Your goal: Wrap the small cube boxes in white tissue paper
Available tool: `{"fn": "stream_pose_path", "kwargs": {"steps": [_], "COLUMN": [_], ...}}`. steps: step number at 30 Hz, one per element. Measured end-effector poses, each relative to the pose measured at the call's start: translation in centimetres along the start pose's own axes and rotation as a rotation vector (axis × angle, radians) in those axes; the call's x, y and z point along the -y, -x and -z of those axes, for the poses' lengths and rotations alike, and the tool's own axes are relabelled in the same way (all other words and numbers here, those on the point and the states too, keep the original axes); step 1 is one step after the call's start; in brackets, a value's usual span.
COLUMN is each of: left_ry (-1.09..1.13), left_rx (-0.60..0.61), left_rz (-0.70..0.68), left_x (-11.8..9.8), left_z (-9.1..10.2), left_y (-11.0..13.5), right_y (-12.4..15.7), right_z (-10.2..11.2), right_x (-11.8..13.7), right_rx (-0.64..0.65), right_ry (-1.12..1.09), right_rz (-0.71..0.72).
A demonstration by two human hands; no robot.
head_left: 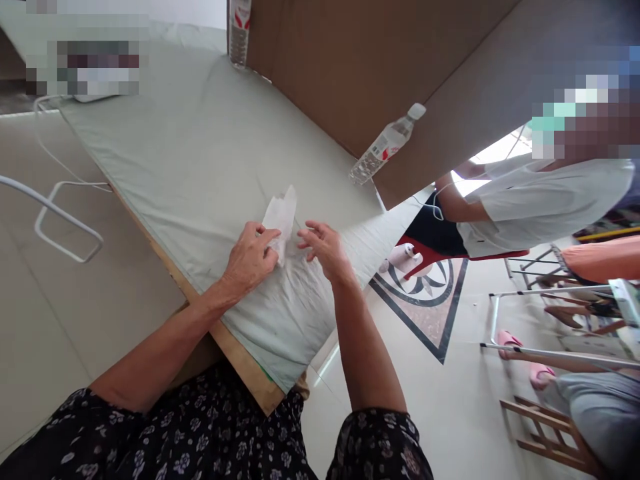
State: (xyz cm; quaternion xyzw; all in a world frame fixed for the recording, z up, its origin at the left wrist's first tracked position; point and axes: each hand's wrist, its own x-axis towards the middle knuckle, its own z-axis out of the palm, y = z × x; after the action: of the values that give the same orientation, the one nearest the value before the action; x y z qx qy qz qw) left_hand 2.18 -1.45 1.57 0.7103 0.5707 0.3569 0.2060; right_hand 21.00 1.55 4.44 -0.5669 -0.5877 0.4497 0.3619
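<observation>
A thin, crumpled white sheet [281,215], like a tissue, lies on the pale cloth of the table [195,153]. My left hand [251,257] has its thumb and bent index finger on the sheet's left side, seemingly gripping it. Just to the right of the sheet hovers my right hand [325,250], fingers apart and slightly curled, holding nothing. Its fingertips do not touch the sheet. Creases run through the cloth beneath both hands.
A large brown board [350,73] stands across the table's far side. By it are a water bottle [385,147] and another bottle [240,37]. A person in a white shirt [545,200] sits at the right. White cables [65,170] hang at the left edge.
</observation>
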Motion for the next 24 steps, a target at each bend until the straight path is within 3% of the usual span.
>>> {"fn": "stream_pose_path", "kwargs": {"steps": [4, 9, 13, 17, 21, 24], "left_ry": [-0.001, 0.011, 0.032, 0.058, 0.099, 0.124], "left_rx": [-0.013, -0.022, -0.033, -0.066, -0.161, -0.072], "left_rz": [0.016, 0.02, 0.005, 0.04, 0.011, -0.075], "left_x": [0.1, 0.3, 0.3, 0.5, 1.3, 2.4], "left_z": [-0.3, -0.2, -0.2, -0.5, -0.5, 0.0], "left_y": [0.0, 0.2, 0.3, 0.4, 0.2, -0.2], "right_y": [-3.9, -6.2, -6.2, -4.5, -1.7, 0.5], "right_z": [-1.4, -2.9, -3.3, -3.5, -3.4, -2.9], "right_x": [-0.8, -0.6, -1.0, -1.4, -1.6, -1.7], "right_rx": [-0.017, 0.099, 0.115, 0.06, 0.061, 0.063], "right_ry": [-0.06, -0.126, -0.174, -0.195, -0.071, 0.094], "right_rz": [-0.191, -0.16, -0.038, 0.093, 0.371, 0.54]}}
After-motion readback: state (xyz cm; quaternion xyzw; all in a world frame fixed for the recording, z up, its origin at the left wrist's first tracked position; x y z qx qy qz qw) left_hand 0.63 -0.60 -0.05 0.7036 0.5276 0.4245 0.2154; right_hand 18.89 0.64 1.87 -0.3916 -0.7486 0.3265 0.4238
